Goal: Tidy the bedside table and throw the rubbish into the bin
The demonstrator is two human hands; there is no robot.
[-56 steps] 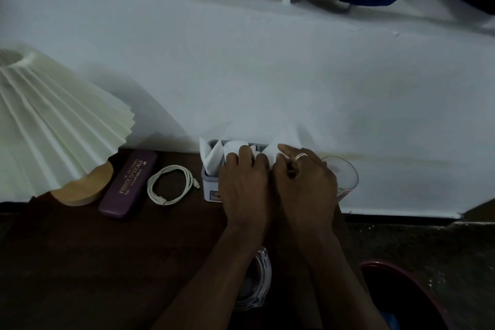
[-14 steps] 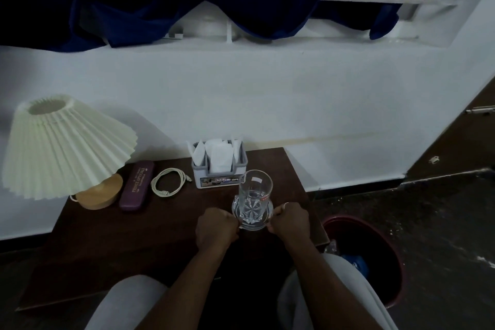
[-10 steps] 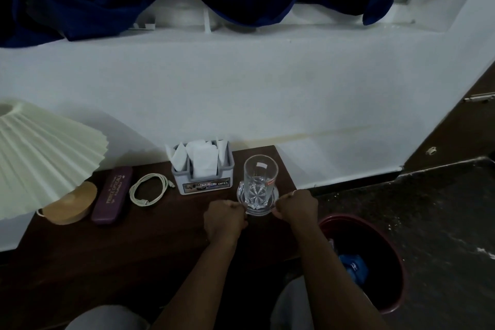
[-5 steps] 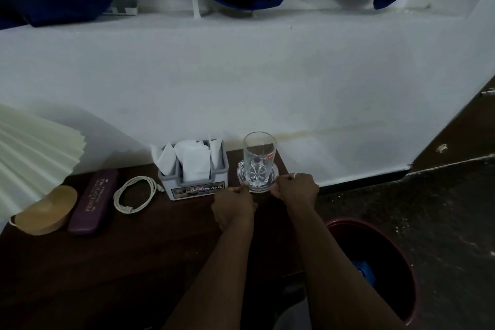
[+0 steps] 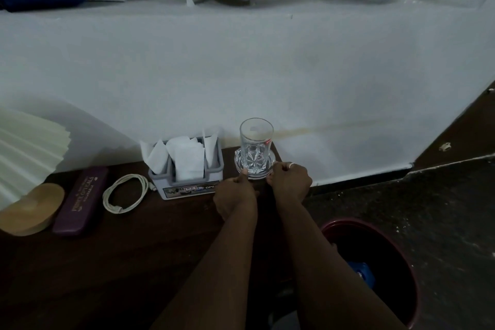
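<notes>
our left hand (image 5: 235, 197) and right hand (image 5: 289, 182) each pinch the glass dish (image 5: 255, 162) under the tumbler (image 5: 256, 142) on the table (image 5: 112, 249).

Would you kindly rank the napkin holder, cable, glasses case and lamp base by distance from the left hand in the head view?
1. Napkin holder, just left of the left hand.
2. Cable, further left.
3. Glasses case, beyond it.
4. Lamp base, far left.

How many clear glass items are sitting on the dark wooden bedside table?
2. A tall clear drinking glass stands at the table's back right corner, on a clear cut-glass saucer whose near rim both hands touch. Nothing else glass shows.
</notes>
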